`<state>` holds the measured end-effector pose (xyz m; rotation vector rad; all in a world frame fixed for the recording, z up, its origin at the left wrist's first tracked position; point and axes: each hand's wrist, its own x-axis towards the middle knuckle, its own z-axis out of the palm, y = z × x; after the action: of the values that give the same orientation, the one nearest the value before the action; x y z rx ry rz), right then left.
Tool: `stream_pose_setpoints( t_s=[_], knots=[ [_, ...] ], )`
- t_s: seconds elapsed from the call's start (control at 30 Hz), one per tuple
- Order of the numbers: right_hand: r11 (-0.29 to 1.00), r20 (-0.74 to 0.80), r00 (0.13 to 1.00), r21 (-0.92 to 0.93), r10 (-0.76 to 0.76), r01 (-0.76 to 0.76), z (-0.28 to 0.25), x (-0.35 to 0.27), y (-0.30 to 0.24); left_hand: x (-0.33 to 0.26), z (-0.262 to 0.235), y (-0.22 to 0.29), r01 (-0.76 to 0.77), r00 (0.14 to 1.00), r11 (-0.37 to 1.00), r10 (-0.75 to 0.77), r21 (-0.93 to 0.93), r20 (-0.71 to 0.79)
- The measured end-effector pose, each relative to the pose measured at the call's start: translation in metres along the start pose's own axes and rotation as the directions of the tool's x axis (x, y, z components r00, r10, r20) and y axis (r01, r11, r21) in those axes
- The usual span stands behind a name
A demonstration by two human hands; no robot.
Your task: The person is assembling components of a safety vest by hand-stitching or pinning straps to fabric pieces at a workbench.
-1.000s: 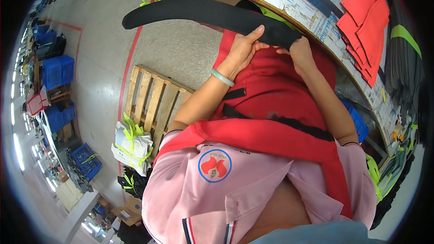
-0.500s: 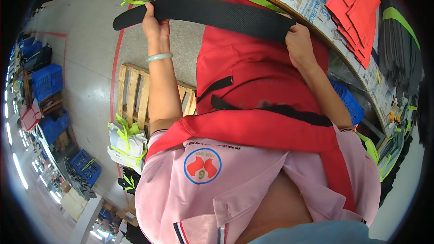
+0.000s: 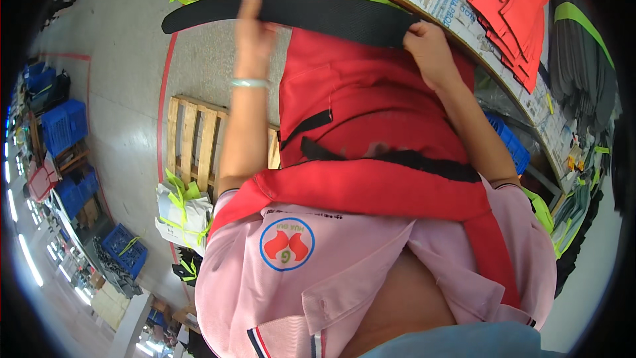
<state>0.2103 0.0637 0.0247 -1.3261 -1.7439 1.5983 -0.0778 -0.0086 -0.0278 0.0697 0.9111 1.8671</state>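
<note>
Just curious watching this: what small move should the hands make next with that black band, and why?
Probably slide the left hand further out along the black band: the right hand pinches its other end over the red garment, but the band's left end hangs free.

Strap (image 3: 311, 13) above garment (image 3: 371, 113), pallet (image 3: 195, 139) left.

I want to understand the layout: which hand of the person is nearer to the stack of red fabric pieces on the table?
Right. The right hand grips the black strap just left of the stack of red fabric pieces; the left hand holds the strap farther away, over the floor side.
</note>
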Motion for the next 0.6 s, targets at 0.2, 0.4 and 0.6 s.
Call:
stream_pose_setpoints(
  t_s=[0.2,0.4,0.6],
  knots=[
    [0.999,0.409,0.912,0.000,-0.035,0.039,-0.011,0.005,-0.025,-0.081,0.061,-0.063,0.212,0.966,0.966,-0.231,0.150,0.118],
    [0.999,0.252,0.967,-0.031,-0.031,0.040,-0.002,0.016,-0.039,-0.081,0.070,-0.057,0.076,0.971,0.945,-0.142,0.319,0.190],
    [0.996,0.285,0.956,-0.037,-0.070,0.084,0.009,0.016,-0.026,-0.091,0.075,-0.062,0.176,0.941,0.939,-0.248,0.295,0.229]
  ],
)
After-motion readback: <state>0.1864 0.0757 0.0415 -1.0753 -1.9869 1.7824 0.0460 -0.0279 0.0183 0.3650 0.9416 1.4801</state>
